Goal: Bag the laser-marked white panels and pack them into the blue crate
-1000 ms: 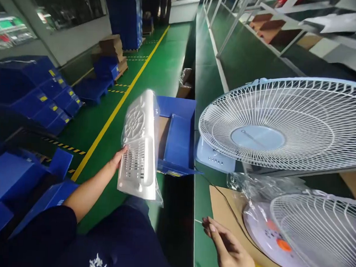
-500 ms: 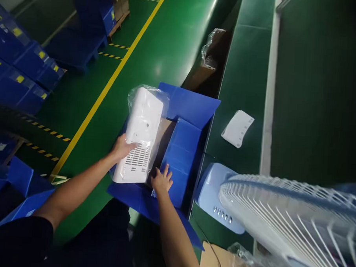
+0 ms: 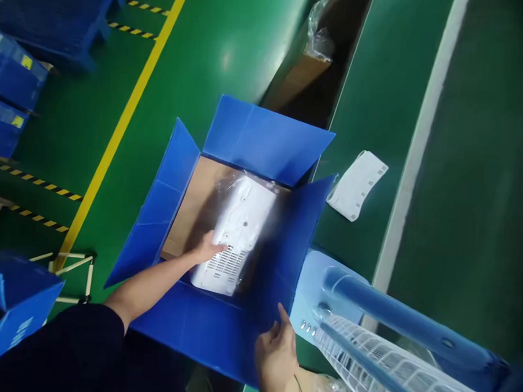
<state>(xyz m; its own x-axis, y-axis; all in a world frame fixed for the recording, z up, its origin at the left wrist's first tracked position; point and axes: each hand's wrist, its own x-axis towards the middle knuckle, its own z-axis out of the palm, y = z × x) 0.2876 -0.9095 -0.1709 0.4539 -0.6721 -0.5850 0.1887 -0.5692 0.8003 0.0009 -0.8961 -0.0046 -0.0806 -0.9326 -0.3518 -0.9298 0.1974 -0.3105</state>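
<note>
A white plastic casing [image 3: 247, 213] with rows of vent slots, wrapped in a clear plastic bag, lies tilted inside the blue box [image 3: 230, 327]. My left hand [image 3: 208, 249] grips its left edge, thumb over the top near the slots. The fingers beneath the casing are hidden. At the box's near right corner, my right hand [image 3: 277, 350] is beside the right flap [image 3: 298, 244], with its index finger stretched out and the others partly bent. Nothing shows in that hand; whether it touches the flap I cannot tell.
A light blue fan [image 3: 394, 323] stands right of the box on the green workbench [image 3: 392, 80], near a white curved panel [image 3: 359, 186]. Brown cardboard [image 3: 301, 76] with clear plastic stands beyond. Blue boxes [image 3: 15, 69] are stacked at left, past a yellow floor line [image 3: 116, 137].
My left hand has lowered the bagged casing from above the left side into the box. My right hand has moved from inside the box to its near right corner, and the right flap now stands outward.
</note>
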